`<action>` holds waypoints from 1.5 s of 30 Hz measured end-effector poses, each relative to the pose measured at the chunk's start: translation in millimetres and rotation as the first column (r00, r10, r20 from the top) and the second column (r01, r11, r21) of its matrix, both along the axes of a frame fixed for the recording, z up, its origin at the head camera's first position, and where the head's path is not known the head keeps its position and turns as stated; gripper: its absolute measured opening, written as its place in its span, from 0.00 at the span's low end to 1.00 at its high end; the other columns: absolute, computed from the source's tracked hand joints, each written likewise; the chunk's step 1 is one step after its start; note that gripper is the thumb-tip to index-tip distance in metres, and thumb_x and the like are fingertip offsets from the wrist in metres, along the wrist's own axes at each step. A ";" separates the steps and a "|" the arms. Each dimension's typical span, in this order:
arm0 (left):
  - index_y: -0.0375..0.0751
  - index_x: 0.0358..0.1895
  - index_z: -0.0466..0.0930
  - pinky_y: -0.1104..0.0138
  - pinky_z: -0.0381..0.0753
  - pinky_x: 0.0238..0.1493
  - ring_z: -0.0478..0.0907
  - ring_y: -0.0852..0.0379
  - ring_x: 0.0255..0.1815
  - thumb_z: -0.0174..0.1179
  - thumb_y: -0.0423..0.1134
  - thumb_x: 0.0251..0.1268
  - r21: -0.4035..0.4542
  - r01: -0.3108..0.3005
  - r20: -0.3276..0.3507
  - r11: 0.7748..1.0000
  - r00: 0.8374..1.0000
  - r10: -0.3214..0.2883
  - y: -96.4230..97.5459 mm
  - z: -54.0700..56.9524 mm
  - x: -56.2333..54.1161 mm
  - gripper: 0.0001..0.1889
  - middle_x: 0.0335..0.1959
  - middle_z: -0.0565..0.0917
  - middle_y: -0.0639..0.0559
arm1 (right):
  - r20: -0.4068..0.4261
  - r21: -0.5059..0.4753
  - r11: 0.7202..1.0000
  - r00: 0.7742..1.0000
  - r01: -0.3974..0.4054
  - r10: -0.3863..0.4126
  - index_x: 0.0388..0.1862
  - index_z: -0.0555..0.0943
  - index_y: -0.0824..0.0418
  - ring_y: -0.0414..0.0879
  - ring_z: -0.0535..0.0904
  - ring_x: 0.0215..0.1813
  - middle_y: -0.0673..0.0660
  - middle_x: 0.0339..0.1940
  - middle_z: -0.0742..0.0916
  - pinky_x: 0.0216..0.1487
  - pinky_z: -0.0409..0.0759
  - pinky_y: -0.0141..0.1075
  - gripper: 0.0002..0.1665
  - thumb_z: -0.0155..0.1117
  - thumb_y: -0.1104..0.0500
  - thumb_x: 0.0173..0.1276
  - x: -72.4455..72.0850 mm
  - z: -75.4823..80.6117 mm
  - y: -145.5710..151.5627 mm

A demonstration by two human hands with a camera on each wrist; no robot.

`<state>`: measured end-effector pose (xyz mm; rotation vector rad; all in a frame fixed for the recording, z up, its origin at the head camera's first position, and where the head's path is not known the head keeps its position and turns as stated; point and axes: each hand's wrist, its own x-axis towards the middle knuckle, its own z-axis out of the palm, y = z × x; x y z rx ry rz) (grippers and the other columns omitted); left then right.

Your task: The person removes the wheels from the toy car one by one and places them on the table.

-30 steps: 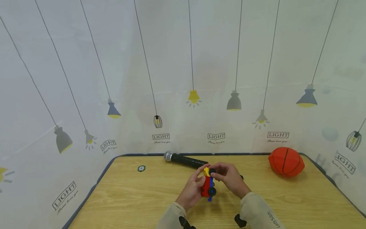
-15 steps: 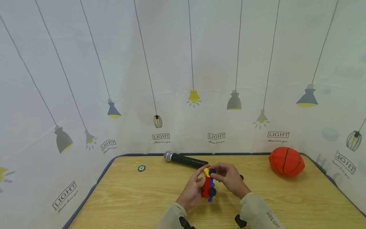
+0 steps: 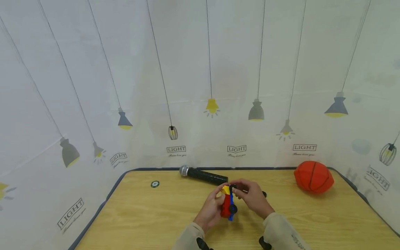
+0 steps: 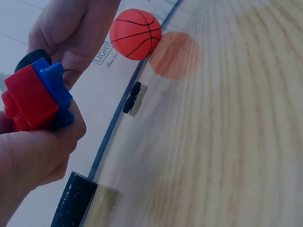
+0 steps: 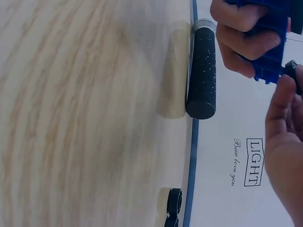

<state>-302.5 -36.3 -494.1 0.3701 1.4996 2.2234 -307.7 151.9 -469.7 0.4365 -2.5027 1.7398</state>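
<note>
Above the table, my left hand (image 3: 210, 210) grips a toy block car (image 3: 226, 205) with a red and yellow body and a blue base. The base faces right, and a black wheel (image 3: 232, 208) sits at its near end. My right hand (image 3: 252, 198) pinches another black wheel (image 5: 291, 71) at the far end of the base. In the right wrist view, left fingers curl over the blue base (image 5: 267, 42). The left wrist view shows the red block (image 4: 33, 97) held by the thumb side of that hand. Whether the pinched wheel is fully seated on its axle is hidden.
Behind the hands lies a black microphone (image 3: 204, 175) with a silver head. A round chip (image 3: 155, 184) lies at the left and a red toy basketball (image 3: 314, 177) at the back right. Small black wheels (image 5: 174, 202) rest on the table (image 3: 150, 215) beyond the right hand.
The car has turned slightly, showing more of its blue base along the right side. My right fingers have shifted a little at the far wheel; both hands keep their hold.
</note>
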 end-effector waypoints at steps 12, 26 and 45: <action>0.52 0.79 0.55 0.62 0.72 0.63 0.66 0.48 0.68 0.38 0.38 0.83 -0.002 0.004 0.020 1.000 1.000 -0.004 -4.9 3.4 -2.9 0.26 0.76 0.60 0.39 | -0.007 -0.007 1.000 1.000 0.024 -0.024 0.56 0.82 0.61 0.47 0.81 0.33 0.63 0.39 0.87 0.36 0.83 0.33 0.16 0.65 0.63 0.70 -1.1 3.7 3.5; 0.49 0.79 0.55 0.63 0.74 0.57 0.69 0.51 0.58 0.37 0.37 0.83 0.014 -0.053 0.032 0.998 0.998 0.053 -8.6 1.7 -3.1 0.26 0.72 0.63 0.39 | 0.040 -0.055 0.997 0.998 0.047 -0.045 0.56 0.82 0.62 0.44 0.82 0.33 0.62 0.42 0.87 0.37 0.83 0.33 0.15 0.64 0.63 0.71 2.6 9.2 20.0; 0.51 0.79 0.56 0.64 0.70 0.59 0.66 0.52 0.58 0.39 0.36 0.83 -0.006 -0.031 0.011 0.999 0.999 0.031 -14.7 5.0 -0.6 0.26 0.76 0.56 0.37 | 0.081 0.042 0.990 0.987 0.137 -0.140 0.58 0.80 0.64 0.44 0.82 0.32 0.63 0.42 0.88 0.32 0.81 0.35 0.18 0.64 0.64 0.71 2.4 -3.8 69.3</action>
